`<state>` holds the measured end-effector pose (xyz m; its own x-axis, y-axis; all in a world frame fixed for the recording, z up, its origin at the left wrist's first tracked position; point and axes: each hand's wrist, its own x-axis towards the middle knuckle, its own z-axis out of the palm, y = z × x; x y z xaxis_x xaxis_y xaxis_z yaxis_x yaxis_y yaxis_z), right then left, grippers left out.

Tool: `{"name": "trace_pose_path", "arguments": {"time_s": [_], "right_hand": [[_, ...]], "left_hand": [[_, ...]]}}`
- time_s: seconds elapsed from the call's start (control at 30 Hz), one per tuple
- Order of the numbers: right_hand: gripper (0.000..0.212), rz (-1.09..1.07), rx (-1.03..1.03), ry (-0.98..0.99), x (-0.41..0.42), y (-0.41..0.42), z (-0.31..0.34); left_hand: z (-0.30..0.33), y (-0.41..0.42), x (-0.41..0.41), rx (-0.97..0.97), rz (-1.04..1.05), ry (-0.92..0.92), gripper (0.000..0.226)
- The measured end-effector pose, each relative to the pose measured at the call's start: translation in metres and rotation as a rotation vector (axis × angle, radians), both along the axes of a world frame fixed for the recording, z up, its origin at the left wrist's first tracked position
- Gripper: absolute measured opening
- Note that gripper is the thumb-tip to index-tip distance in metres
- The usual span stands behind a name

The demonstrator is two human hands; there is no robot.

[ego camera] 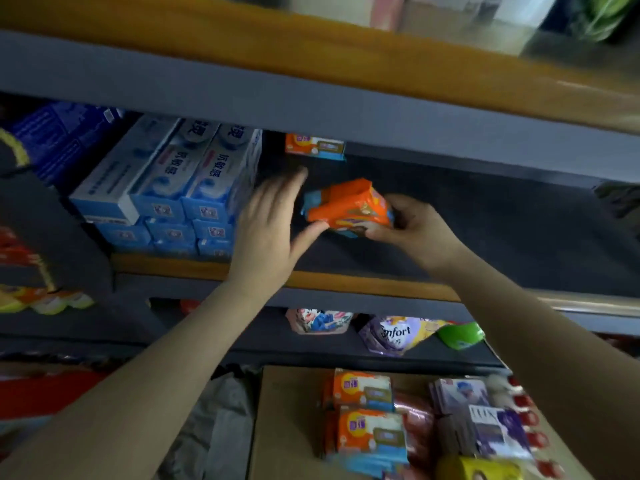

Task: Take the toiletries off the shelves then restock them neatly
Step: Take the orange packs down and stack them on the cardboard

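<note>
Head view: the right hand (412, 225) grips an orange and blue soft-wrapped soap pack (349, 209) by its near right end, holding it tilted just above the dark middle shelf (485, 237), apparently to set it down in the bare stretch there. The left hand (273, 220) is open with its fingers straight, its thumb touching the pack's near left corner, probably to steady or square it; motion blur makes the exact contact hard to judge. Far behind the pack, a second orange pack (314, 147) stands against the back of the shelf, so the held one looks bound for a row in front of it. To the left, stacked blue and white toothpaste boxes (173, 192) already sit in tidy tiers. Nearer, below the shelves, a brown cardboard box (287, 420) carries more orange packs (367, 417) and purple soap boxes (485, 420), seemingly waiting their turn to be restocked.
</note>
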<state>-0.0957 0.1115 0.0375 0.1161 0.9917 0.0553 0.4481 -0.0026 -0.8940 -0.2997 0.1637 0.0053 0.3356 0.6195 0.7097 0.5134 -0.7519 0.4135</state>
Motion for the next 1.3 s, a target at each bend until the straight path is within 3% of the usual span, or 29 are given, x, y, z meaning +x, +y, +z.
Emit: {"name": "trace_pose_path", "arguments": {"time_s": [0.13,0.23,0.33,0.4,0.47,0.57,0.63,0.7,0.77,0.87,0.93,1.0,1.03,1.1,1.17,1.3], "right_hand": [[0.037,0.034,-0.04,0.034,-0.004,-0.035,0.012],[0.037,-0.008,0.018,-0.228,-0.001,-0.062,0.021],[0.042,0.001,0.227,-0.563,-0.011,-0.089,0.032],[0.047,0.013,0.306,-0.641,-0.021,-0.103,0.036],[0.046,0.004,0.314,-0.589,-0.026,-0.113,0.038],[0.03,-0.137,0.115,-0.389,-0.024,-0.117,0.041],[0.024,-0.235,-0.109,-0.274,-0.017,-0.119,0.036],[0.036,-0.252,-0.304,-0.065,-0.014,-0.127,0.028],[0.038,-0.245,-0.45,0.08,-0.011,-0.137,0.021],[0.031,-0.244,-0.6,0.095,0.0,-0.147,-0.003],[0.027,-0.197,-0.661,0.111,0.007,-0.155,-0.029],[0.042,-0.06,-0.692,0.097,0.008,-0.167,-0.058],[0.059,0.023,-0.694,0.019,0.008,-0.172,-0.073],[0.083,0.187,-0.648,-0.337,0.008,-0.179,-0.099],[0.087,0.255,-0.544,-0.62,0.007,-0.181,-0.119],[0.083,0.218,-0.525,-0.799,0.009,-0.169,-0.148]], "left_hand": [[0.016,-0.028,0.003,-0.051,-0.147,0.001,0.047],[0.014,-0.049,0.0,-0.23,-0.194,-0.033,0.052],[0.005,-0.063,-0.004,-0.523,-0.218,-0.15,0.051],[0.0,-0.071,-0.004,-0.725,-0.285,-0.228,0.046],[-0.005,-0.079,-0.003,-0.889,-0.384,-0.324,0.038],[-0.007,-0.093,0.001,-1.176,-0.496,-0.445,0.036],[-0.011,-0.103,0.003,-1.346,-0.491,-0.398,0.035],[-0.02,-0.115,0.004,-1.492,-0.46,-0.366,0.035],[-0.028,-0.125,0.008,-1.683,-0.41,-0.438,0.035],[-0.035,-0.135,0.014,-1.888,-0.303,-0.443,0.027],[-0.042,-0.138,0.019,-1.91,-0.208,-0.347,0.022],[-0.052,-0.141,0.025,-1.846,-0.112,-0.209,0.02],[-0.057,-0.143,0.027,-1.796,-0.08,-0.131,0.02],[-0.067,-0.15,0.032,-1.715,-0.052,-0.035,0.022],[-0.077,-0.158,0.035,-1.635,-0.032,-0.003,0.024],[-0.099,-0.162,0.036,-1.503,0.031,0.052,0.039]]}}
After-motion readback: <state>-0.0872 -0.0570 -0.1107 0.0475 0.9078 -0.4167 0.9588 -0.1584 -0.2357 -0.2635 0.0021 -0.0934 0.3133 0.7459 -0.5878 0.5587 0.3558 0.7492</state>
